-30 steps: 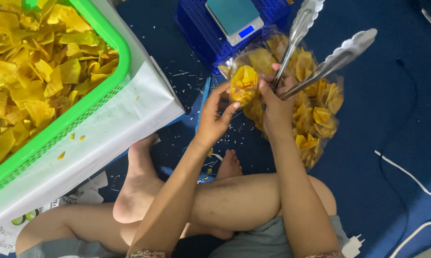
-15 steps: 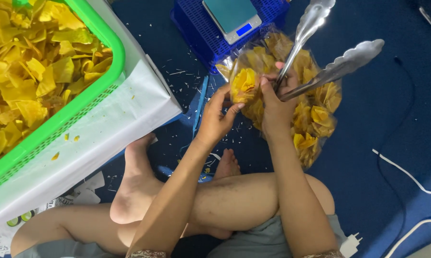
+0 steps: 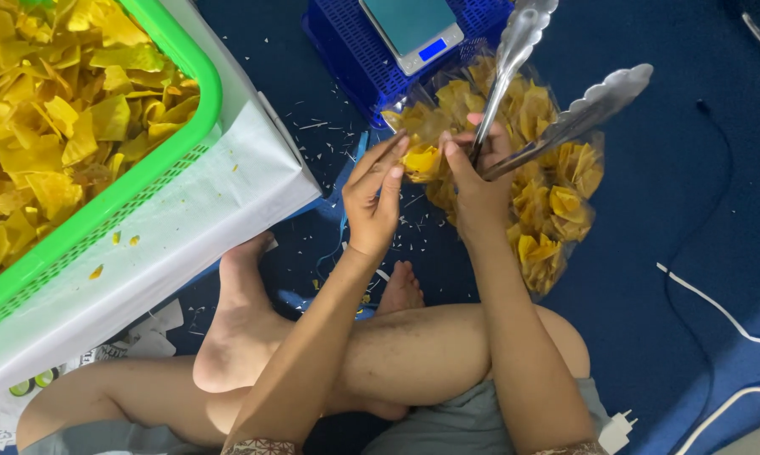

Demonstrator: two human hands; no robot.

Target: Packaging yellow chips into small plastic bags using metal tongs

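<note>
Gripping a pair of shiny metal tongs (image 3: 557, 101) whose arms stand apart and point up and away, the right hand (image 3: 479, 181) also pinches the mouth of a clear plastic bag of yellow fried chips (image 3: 523, 168) that lies on the dark blue floor covering (image 3: 675, 194). The left hand (image 3: 375, 195) is unclenched, fingers straight, its fingertips touching the bag's mouth just beside the right thumb. Behind the bag sits a small digital scale (image 3: 412, 27) on a blue plastic crate (image 3: 354, 59), and a green plastic basket of yellow chips (image 3: 144, 177) rests at the left.
</note>
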